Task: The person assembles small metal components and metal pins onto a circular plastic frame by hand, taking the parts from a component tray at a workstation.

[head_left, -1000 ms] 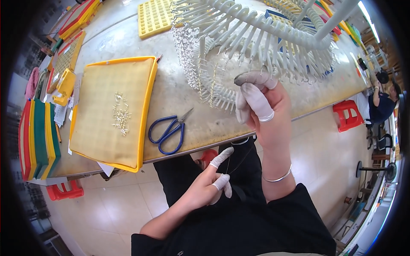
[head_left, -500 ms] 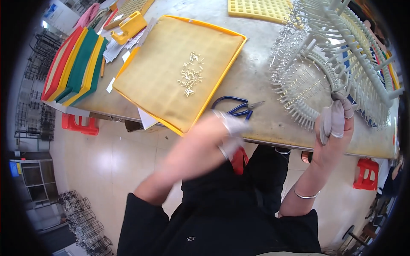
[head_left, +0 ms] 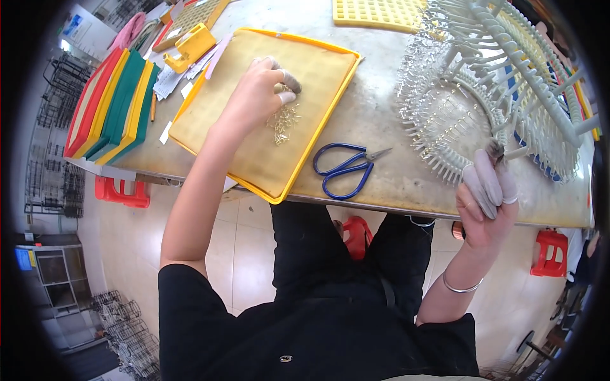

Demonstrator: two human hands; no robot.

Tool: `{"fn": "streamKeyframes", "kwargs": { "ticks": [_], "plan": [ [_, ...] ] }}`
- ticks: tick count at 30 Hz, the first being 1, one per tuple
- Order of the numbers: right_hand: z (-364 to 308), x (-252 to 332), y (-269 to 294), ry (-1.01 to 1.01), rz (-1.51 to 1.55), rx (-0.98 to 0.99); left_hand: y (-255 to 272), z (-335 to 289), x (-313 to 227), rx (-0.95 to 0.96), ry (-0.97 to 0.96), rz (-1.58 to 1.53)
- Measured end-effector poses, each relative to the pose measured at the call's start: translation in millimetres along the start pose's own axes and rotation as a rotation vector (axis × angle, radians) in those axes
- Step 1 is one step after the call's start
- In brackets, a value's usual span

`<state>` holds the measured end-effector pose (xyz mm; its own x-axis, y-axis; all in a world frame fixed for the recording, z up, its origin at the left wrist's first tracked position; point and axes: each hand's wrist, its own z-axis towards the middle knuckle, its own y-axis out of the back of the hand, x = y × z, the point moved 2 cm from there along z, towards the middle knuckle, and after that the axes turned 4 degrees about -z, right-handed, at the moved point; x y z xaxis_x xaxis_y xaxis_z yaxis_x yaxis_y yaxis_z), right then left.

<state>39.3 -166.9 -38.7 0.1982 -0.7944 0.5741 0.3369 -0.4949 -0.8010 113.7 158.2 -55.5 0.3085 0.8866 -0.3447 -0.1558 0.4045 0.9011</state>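
My left hand [head_left: 257, 92] is over the yellow-rimmed tray [head_left: 351, 73], finger and thumb tips nearly pinched at a small heap of gold-coloured metal pieces [head_left: 283, 130]. Whatever lies between those tips is too small to make out. White covers wrap some of its fingers. At the right, my right hand [head_left: 489, 193], with white-covered fingers, is closed on the near edge of a round plating rack [head_left: 488, 105]. Pale prongs ring this rack, and thin metal pieces show across its middle. Dark blue-handled scissors [head_left: 346, 171] lie between the tray and the rack, blades pointing right.
Behind my right hand stands a large pale rack [head_left: 515, 51] with many prongs. Red, yellow and green boards [head_left: 114, 105] stand at the left, near a yellow tape dispenser [head_left: 194, 47]. A yellow grid tray [head_left: 378, 14] is at the back. Red stools [head_left: 548, 253] sit beneath.
My left hand has moved from the table's front edge up and left to the metal pieces on the tray. My right hand stays at the rack, which has shifted slightly.
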Motion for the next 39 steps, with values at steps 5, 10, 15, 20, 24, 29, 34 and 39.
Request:
{"fn": "streamKeyframes", "kwargs": {
  "ticks": [5,10,15,20,24,29,34,39],
  "plan": [
    [1,-3,-4,0.058,-0.121,0.050,1,-4,4,-0.092,-0.137,0.028],
    [-6,-7,-19,0.046,-0.226,-0.094,10,-14,-6,-0.109,-0.066,-0.071],
    [-9,-12,-24,0.069,-0.487,-0.305,12,-13,2,-0.097,0.016,-0.095],
    [-16,-1,-10,0.057,-0.611,-0.353,-12,-3,-12,-0.085,-0.156,-0.167],
    [17,-17,-15,0.094,-0.676,-0.217,21,-2,12,0.266,0.075,-0.020],
    [-3,-14,-8,0.308,-0.649,-0.266,18,4,-5,0.156,-0.294,-0.043],
    [10,-16,-4,0.271,-0.766,-0.388,-40,46,111,0.290,-0.096,-0.129],
    [1,-17,-26,0.311,-0.881,-0.438,-18,45,98,0.184,-0.157,-0.102]
  ]
}}
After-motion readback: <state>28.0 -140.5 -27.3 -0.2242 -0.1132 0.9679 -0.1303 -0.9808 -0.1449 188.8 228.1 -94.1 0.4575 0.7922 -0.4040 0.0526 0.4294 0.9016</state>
